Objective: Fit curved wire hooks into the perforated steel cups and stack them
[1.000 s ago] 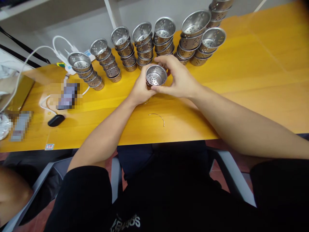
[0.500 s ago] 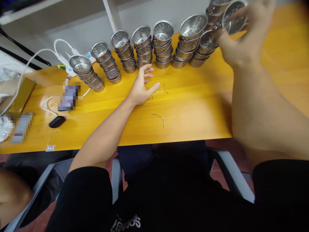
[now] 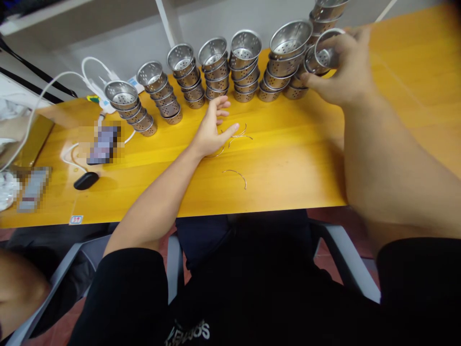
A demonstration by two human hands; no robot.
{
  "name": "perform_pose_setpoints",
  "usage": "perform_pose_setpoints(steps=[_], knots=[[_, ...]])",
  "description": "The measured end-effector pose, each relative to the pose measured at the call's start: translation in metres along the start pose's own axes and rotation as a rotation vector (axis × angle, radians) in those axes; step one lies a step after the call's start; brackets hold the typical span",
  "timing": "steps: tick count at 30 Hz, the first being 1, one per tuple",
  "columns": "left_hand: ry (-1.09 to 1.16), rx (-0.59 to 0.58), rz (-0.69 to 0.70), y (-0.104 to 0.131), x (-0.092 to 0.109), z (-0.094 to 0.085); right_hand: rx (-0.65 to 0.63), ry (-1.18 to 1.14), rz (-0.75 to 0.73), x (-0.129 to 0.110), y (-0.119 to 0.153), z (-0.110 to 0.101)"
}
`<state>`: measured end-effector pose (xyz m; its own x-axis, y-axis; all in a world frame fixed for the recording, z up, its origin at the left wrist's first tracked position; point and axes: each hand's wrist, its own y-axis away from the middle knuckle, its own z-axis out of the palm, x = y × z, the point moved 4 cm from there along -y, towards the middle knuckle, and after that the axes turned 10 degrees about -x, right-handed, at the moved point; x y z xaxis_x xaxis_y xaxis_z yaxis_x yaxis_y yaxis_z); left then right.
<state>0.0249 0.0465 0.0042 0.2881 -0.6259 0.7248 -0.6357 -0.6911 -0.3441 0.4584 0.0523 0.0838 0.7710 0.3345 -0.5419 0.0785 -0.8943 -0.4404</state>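
My right hand [image 3: 347,72] grips a perforated metal cup [image 3: 326,57], fingers at its rim and thumb on the near side. That cup sits tilted at the top of a short cup stack [image 3: 296,91]; whether it is fully seated I cannot tell. Resting on the table, my left hand [image 3: 212,129] has its fingers loosely apart and holds nothing. Close to its thumb lie several thin curved wires [image 3: 240,136], and a single curved wire [image 3: 239,174] lies nearer the table's front edge.
Stacks of perforated cups [image 3: 247,67] line the back of the yellow table [image 3: 288,168], with a taller stack [image 3: 326,14] behind my right hand. At left are a phone [image 3: 103,144], white cables [image 3: 59,74], a black oval object [image 3: 86,180] and another person's arm [image 3: 21,293].
My right hand has moved down and left with the metal cup, bringing it from the air onto the short stack. My left hand has stayed in place.
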Motion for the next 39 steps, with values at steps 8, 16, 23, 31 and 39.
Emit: perform_pose_setpoints(steps=[8,16,23,31,39], knots=[[-0.025,-0.022,0.011,0.001,-0.004,0.002,-0.003,0.058,0.049,-0.020,0.007,-0.012],[-0.041,-0.041,0.007,0.001,-0.006,0.003,0.059,-0.102,0.088,-0.017,0.005,-0.007],[-0.021,-0.032,0.000,0.000,-0.003,0.004,0.132,-0.170,0.125,-0.004,-0.001,0.003],[-0.028,-0.045,-0.009,0.000,0.000,0.004,0.103,0.000,0.010,0.002,0.004,0.004],[-0.008,-0.013,-0.038,0.001,0.004,0.003,0.598,-0.249,0.320,-0.003,-0.016,-0.013]])
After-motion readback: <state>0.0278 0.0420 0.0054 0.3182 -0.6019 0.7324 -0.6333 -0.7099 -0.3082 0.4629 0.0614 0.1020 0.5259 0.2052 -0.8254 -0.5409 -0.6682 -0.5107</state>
